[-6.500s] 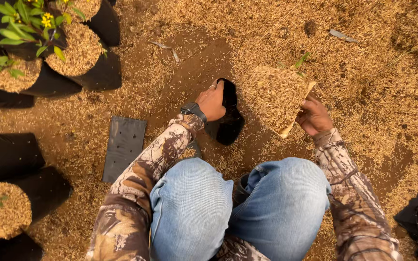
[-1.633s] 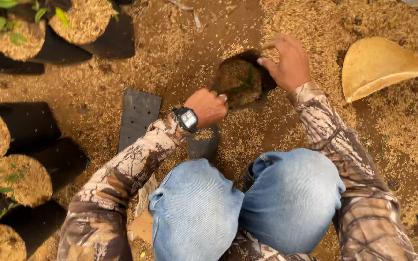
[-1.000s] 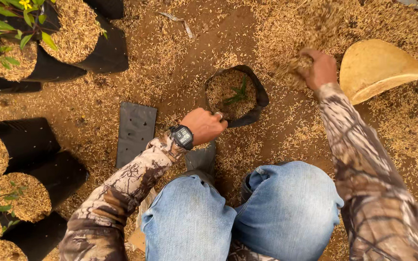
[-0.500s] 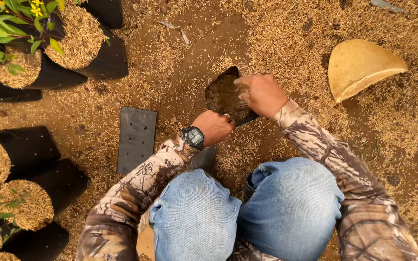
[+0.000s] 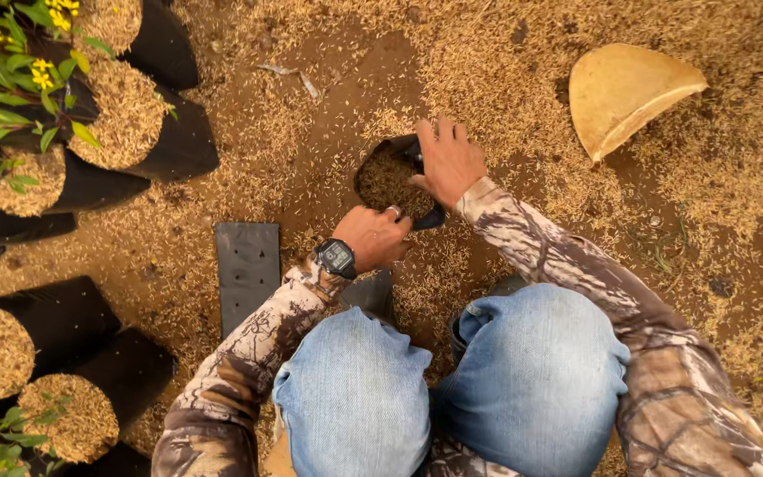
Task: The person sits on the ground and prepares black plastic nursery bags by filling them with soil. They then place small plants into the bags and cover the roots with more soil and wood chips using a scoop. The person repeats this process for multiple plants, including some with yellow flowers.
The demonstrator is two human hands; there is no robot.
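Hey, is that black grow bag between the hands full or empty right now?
Full: the black grow bag shows husk up to its rim, under the right hand.

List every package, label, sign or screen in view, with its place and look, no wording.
Wristwatch: on the left wrist, black, squarish face with a small screen.
Flat black bag: empty, lying on the ground left of the left hand, rectangular.
No labels or signs in view.

1. Tan, fan-shaped scoop (image 5: 622,93) lying on husk-strewn ground (image 5: 505,62), upper right.
2. Flat black grow bag (image 5: 246,274) lying left of centre.
3. Filled black bags (image 5: 125,115) at left, some with yellow-flowered seedlings (image 5: 11,71).
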